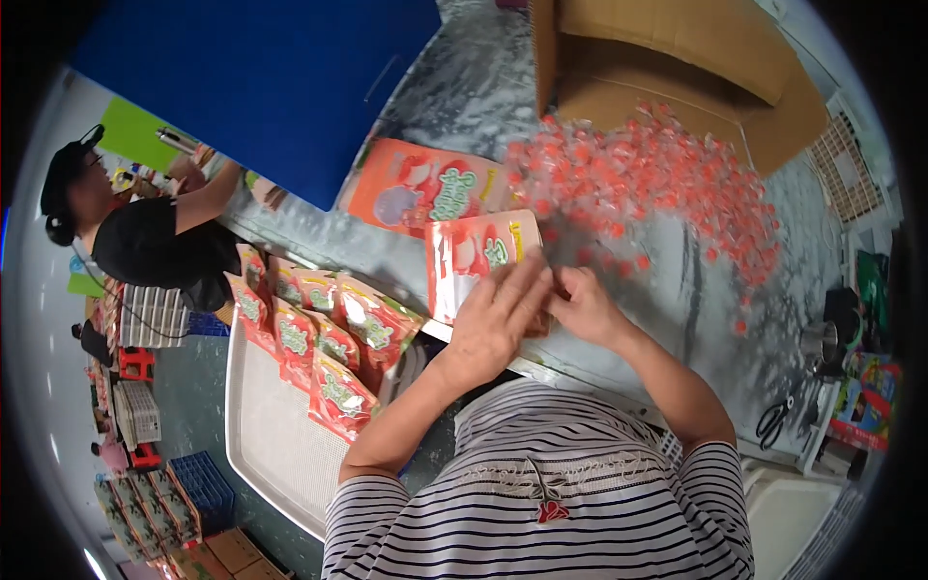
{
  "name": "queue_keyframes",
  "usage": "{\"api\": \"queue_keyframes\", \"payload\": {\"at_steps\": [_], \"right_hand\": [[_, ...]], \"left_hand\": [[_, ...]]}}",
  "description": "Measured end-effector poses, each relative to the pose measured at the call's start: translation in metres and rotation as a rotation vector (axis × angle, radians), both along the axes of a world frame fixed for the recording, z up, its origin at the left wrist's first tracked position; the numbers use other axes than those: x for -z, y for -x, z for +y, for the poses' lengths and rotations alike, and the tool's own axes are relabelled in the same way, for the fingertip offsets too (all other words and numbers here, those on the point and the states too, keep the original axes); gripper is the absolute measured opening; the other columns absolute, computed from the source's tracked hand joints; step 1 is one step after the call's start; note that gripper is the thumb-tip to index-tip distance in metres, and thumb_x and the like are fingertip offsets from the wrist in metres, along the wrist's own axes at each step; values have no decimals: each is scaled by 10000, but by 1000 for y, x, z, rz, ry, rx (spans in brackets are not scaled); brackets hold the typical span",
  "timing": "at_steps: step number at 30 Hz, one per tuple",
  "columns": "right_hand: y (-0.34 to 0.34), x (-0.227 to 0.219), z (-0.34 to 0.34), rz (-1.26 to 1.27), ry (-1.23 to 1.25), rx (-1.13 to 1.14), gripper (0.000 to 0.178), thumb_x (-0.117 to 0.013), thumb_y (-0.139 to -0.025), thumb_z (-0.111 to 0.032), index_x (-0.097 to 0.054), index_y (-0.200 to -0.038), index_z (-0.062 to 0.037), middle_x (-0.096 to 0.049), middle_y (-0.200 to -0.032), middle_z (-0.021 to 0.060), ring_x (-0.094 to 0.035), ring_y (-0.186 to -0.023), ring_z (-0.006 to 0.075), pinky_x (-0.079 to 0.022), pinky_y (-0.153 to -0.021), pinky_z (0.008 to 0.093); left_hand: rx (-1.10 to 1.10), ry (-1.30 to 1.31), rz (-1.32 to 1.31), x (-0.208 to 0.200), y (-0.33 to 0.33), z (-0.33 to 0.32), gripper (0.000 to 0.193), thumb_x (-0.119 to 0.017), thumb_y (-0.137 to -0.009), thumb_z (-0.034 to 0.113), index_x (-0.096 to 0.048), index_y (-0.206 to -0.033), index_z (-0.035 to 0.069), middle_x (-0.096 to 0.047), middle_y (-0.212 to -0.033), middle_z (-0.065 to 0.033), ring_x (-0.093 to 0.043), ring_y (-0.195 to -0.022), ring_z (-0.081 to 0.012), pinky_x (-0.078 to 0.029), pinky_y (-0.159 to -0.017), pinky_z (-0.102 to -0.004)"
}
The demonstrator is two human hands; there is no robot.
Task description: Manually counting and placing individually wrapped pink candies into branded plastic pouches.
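Nearest thing is the person's own striped shirt, and just past it both hands are at one red-and-white pouch by the near edge of the table. The left hand has an open grip, fingers pretty much straight and laid over the front of the pouch on its right side; can't see the thumb. The right hand is curled up, fingers bent in right by the pouch's right edge. Honestly can't tell if that grip is pinching the pouch or not, the fingertips are tucked away.

Off to the left there's a pale tray with a bunch of similar pouches overlapping each other, and over on the right, scissors on the grey table. Just beyond the handled pouch lies an orange-red pouch, then a big spread of red wrapped pieces to the right. Farther back: an open cardboard box, a big blue panel, plus a co-worker in black.
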State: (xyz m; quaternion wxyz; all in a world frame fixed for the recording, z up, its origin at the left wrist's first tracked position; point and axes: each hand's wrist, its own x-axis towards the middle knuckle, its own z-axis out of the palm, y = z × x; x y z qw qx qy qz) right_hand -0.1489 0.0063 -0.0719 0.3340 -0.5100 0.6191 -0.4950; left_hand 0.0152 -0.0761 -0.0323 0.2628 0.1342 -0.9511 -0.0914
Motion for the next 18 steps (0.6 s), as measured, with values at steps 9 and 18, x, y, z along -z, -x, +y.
{"api": "queue_keyframes", "payload": {"at_steps": [9,18], "right_hand": [[0,-27,85,-287,21,-205,227,-671,-873,-160,-618,-753,25,-566,-574,54,-495,-566,59,-403,-502,291],[11,-4,112,-43,-252,-101,308,-649,-863,-245,-624,-752,42,-530,-580,138,-443,-552,98,-398,-523,321]], "left_hand": [[509,408,-196,-36,8,25,447,-586,-735,189,-605,-1153,32,-447,-1374,-128,-540,-939,-259,-492,-686,-303],[674,389,-445,-51,8,42,210,-592,-725,158,-618,-881,20,-535,-904,-86,-561,-654,-178,-489,-548,-282]]}}
